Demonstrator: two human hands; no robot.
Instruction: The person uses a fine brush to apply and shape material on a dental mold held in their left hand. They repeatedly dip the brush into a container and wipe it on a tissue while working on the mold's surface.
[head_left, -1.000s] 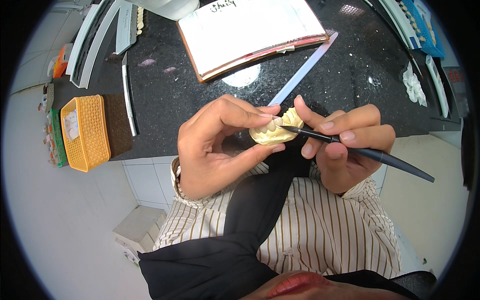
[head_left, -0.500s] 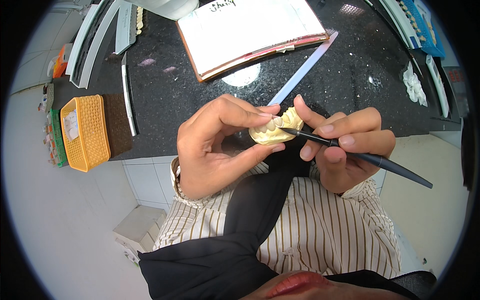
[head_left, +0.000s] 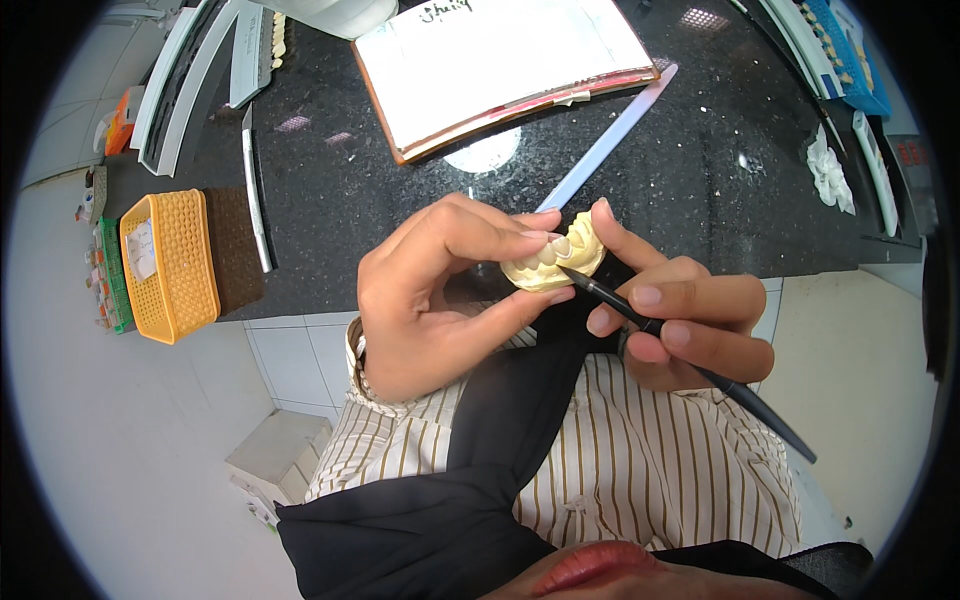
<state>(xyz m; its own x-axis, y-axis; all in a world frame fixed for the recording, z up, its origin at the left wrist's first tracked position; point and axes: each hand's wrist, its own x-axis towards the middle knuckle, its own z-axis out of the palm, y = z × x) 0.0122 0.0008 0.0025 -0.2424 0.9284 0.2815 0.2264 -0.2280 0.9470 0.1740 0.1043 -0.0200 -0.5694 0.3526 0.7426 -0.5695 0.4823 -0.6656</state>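
Note:
A pale yellow dental model (head_left: 548, 275) with a row of whitish teeth is held over the table's front edge. My left hand (head_left: 430, 290) pinches its left end between thumb and fingers. In my right hand (head_left: 690, 325) is a slim black brush (head_left: 735, 390), gripped like a pen, its handle slanting down to the right. The dark pointed tip touches or nearly touches the model just below the teeth. My right thumb reaches up to the model's right edge. The model's underside and part of its left end are hidden by my fingers.
Beyond my hands an open notebook (head_left: 500, 70) and a pale blue strip (head_left: 610, 140) lie on the black speckled table (head_left: 330, 220). At left are a thin metal-coloured tool (head_left: 257, 200) and a yellow basket (head_left: 190, 270). Crumpled tissue (head_left: 828, 175) and a blue tray (head_left: 870, 95) are at right.
The brush handle has swung downward and toward me, now steeper, as my right fingers shifted. Its tip has moved slightly lower on the model. My left hand has barely moved.

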